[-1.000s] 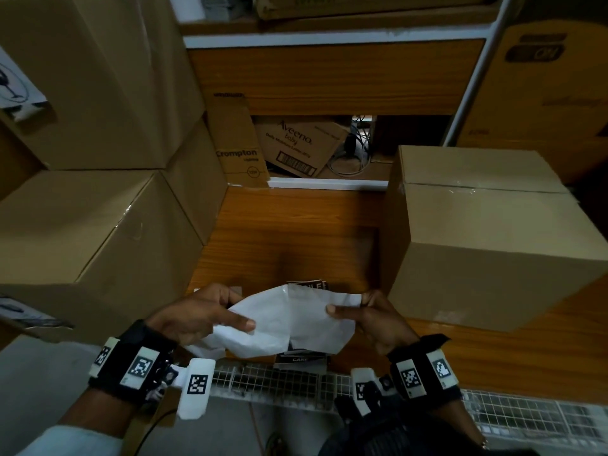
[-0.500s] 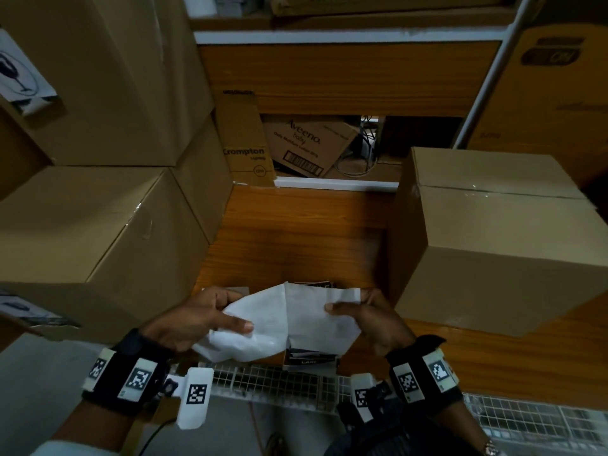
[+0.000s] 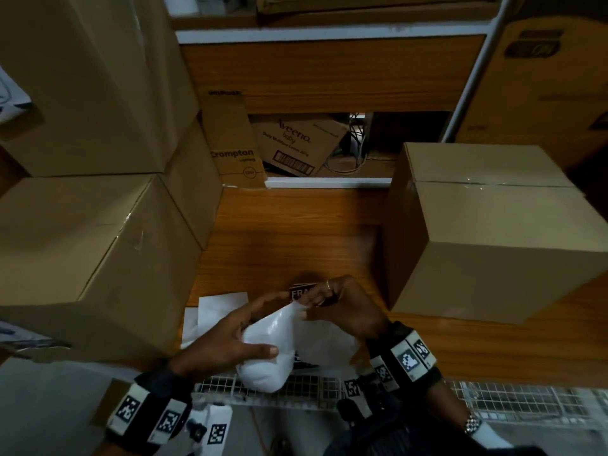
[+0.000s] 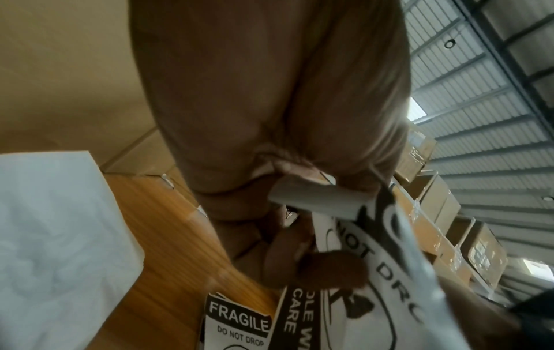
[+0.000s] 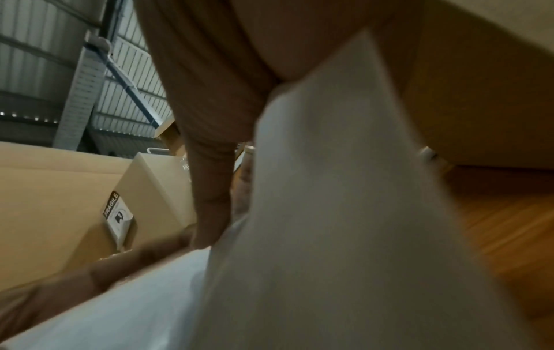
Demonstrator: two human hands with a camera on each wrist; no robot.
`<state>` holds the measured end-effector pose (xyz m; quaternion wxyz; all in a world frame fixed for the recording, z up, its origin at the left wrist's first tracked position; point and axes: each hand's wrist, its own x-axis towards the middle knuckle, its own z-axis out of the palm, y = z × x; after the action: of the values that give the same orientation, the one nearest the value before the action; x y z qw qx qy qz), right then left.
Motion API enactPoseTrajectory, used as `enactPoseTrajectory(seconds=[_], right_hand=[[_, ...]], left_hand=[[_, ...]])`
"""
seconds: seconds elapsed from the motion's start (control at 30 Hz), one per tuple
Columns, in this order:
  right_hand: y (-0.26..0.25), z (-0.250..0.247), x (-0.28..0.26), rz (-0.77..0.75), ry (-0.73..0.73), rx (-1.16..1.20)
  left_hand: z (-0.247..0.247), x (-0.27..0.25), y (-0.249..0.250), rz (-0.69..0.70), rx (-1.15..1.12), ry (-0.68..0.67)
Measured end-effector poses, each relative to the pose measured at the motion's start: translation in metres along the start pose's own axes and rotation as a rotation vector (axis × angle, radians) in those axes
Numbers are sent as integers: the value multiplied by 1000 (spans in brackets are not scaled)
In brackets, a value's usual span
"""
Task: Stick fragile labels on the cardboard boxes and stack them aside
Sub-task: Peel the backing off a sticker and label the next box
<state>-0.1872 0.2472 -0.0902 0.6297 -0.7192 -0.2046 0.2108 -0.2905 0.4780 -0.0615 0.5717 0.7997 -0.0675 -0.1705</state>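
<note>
— Where is the white fragile label with black print (image 3: pixel 324 345) now?

— It is between the two hands, above the near edge of the orange-brown wooden table (image 3: pixel 289 245). The right hand (image 3: pixel 342 311) pinches its upper edge with curled fingertips. In the left wrist view the printed side (image 4: pixel 386 284) shows the words "DO NOT DROP".

— And the left hand (image 3: pixel 227 343)?

— It holds the white glossy backing sheet (image 3: pixel 266 353), which curls away from the label. The thumb presses on the sheet and the other fingers reach behind it toward the right hand. So both hands are closed on paper, and they almost touch each other.

— Is something lying under them?

— Yes, a small stack of more fragile labels (image 4: pixel 237 324) lies flat on the table just below the hands. Some loose white sheets (image 3: pixel 220 307) lie beside the left hand, near the table edge.

— Where are the boxes?

— One plain brown cardboard box with a taped top (image 3: pixel 493 232) stands on the table just to the right of the right hand, not touching it. On the left, stacked brown cardboard boxes (image 3: pixel 88 241) stand near the left hand. The right wrist view shows one of them with a fragile sticker (image 5: pixel 117 216) on its side.
</note>
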Motion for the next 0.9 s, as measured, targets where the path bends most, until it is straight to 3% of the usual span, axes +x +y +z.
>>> enactPoseTrajectory(seconds=[0.07, 0.27, 0.43, 0.53, 0.63, 0.7, 0.8, 0.9], right_hand=[[4, -2, 1, 7, 13, -3], [5, -14, -6, 16, -24, -4], [5, -17, -11, -18, -16, 40], [6, -20, -12, -43, -15, 76], [9, -26, -14, -58, 9, 52], [11, -30, -16, -71, 22, 48], [11, -33, -19, -78, 41, 12], [10, -33, -23, -89, 44, -76]], left_hand=[[2, 0, 2, 57, 14, -15], [2, -2, 8, -9, -84, -83], [9, -3, 13, -37, -350, 101], [10, -4, 14, -80, -389, 57], [8, 5, 15, -180, -386, -35], [10, 6, 15, -124, -366, -40], [14, 10, 15, -43, -234, 41], [12, 15, 21, -89, -160, 133]])
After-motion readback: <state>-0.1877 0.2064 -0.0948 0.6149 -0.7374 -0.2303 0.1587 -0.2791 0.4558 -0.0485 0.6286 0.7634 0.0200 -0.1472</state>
